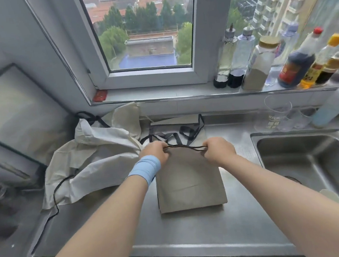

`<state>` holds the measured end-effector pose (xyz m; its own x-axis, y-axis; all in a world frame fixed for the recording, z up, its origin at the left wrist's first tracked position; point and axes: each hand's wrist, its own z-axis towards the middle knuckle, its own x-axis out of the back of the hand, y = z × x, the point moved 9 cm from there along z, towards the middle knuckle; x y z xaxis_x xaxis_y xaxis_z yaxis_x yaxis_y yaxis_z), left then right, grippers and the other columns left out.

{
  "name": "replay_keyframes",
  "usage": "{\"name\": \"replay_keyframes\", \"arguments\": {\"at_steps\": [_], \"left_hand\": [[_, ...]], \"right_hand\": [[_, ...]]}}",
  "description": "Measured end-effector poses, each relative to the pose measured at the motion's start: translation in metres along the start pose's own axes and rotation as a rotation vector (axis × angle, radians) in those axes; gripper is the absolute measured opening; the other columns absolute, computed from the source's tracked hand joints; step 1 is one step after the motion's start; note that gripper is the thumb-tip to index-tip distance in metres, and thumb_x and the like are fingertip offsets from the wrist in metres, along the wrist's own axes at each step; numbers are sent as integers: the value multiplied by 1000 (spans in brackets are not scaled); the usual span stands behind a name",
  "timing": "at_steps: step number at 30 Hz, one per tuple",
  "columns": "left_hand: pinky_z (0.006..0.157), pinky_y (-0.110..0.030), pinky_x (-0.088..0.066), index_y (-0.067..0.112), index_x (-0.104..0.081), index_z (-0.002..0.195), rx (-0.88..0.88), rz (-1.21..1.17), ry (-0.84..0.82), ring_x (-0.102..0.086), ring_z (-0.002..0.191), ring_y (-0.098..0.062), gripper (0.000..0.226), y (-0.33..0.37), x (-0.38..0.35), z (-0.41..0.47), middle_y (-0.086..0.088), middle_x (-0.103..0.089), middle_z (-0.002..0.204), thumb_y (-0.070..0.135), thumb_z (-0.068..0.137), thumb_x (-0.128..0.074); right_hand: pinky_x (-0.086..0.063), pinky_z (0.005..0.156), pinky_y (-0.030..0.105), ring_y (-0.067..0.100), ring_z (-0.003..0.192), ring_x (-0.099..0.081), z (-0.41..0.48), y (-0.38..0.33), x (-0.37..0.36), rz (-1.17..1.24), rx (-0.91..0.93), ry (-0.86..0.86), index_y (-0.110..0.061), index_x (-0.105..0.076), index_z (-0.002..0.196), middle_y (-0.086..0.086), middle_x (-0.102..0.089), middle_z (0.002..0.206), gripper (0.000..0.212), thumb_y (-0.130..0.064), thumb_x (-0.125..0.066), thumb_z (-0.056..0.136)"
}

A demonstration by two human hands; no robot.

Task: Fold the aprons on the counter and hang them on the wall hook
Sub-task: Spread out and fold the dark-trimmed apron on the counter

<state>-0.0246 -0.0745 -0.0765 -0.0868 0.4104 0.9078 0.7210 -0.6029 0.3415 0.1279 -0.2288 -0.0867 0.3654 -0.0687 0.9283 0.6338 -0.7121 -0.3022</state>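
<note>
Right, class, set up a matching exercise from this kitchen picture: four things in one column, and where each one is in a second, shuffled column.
Things
1. folded grey apron
2. crumpled white apron
3. black strap
4. dark sauce bottle

Places
a. on the windowsill
b. gripped by the left hand and right hand
c. heaped, unfolded, furthest left
d. flat on the counter, left of the sink

Pairs: 1-d, 2-c, 3-b, 4-a

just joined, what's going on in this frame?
A person works at a steel counter. The left hand and right hand each grip a black strap, stretched between them at the top edge of a folded beige apron lying flat. A cream apron lies crumpled and unfolded to its left. No wall hook is in view; neither apron is hung.
</note>
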Motion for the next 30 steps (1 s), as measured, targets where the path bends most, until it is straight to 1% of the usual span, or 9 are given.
{"name": "replay_keyframes", "arguments": {"at_steps": [2,5,8,11,16,21,25,28,30], "left_hand": [[90,-32,-44,31,-61,118,-45,61,151,-54,112,-24,35,1,4,11,4,-61,116,21,85,-59],[87,-34,-41,27,-58,120,-247,77,262,-50,110,-23,40,15,-19,13,3,-53,118,12,83,-59],[103,-35,-36,31,-51,131,-355,188,-105,-35,132,-22,44,15,-90,14,4,-38,143,22,89,-56],[115,-43,-20,36,-23,149,-289,349,-372,-8,147,-24,63,-12,-136,7,1,-7,161,43,92,-49],[117,-44,-14,34,-15,152,-247,373,-357,-2,149,-24,67,-29,-141,1,2,3,163,46,93,-45],[115,-37,-17,32,-40,140,-281,327,-150,-17,143,-24,55,-15,-121,-11,0,-21,155,45,88,-56],[100,-36,-38,32,-54,118,-308,197,-215,-40,123,-18,44,-2,-127,-39,6,-42,125,54,81,-60],[100,-38,-41,35,-43,131,-274,218,-392,-36,127,-17,77,-4,-144,-66,7,-38,133,63,65,-71],[102,-38,-41,35,-38,139,-269,283,-433,-37,128,-20,80,-4,-146,-79,7,-36,139,50,69,-74]], "right_hand": [[-42,56,26,28,80,-61,20,4,-7,65,-46,42,-18,-64,79,0,-65,79,15,-15,-50,83],[-50,70,35,30,95,-60,40,5,-31,127,-39,74,-19,-64,105,3,-65,104,25,-10,-50,86],[-49,80,40,32,115,-49,40,2,-70,126,45,38,-16,-44,135,9,-42,130,56,4,-49,82],[-47,96,41,31,136,-34,29,1,-95,77,149,24,-19,-34,145,11,-23,152,73,5,-49,78],[-19,118,45,26,151,-3,-12,0,-118,-150,391,-112,-28,-30,149,7,-6,163,73,-48,-55,83],[-23,114,49,32,144,-18,-50,-2,-132,-309,630,-186,-30,-30,147,11,-21,159,99,-81,-46,63],[-45,91,45,35,114,-47,-69,-8,-132,-447,738,-180,-20,-49,117,13,-42,133,63,-53,-53,63],[-50,81,42,34,100,-59,-75,-14,-125,-443,664,-202,-14,-59,106,9,-52,120,31,-32,-49,83],[-49,78,38,32,101,-62,-79,-16,-114,-333,593,-192,-16,-65,104,2,-55,124,28,-29,-45,89]]}}
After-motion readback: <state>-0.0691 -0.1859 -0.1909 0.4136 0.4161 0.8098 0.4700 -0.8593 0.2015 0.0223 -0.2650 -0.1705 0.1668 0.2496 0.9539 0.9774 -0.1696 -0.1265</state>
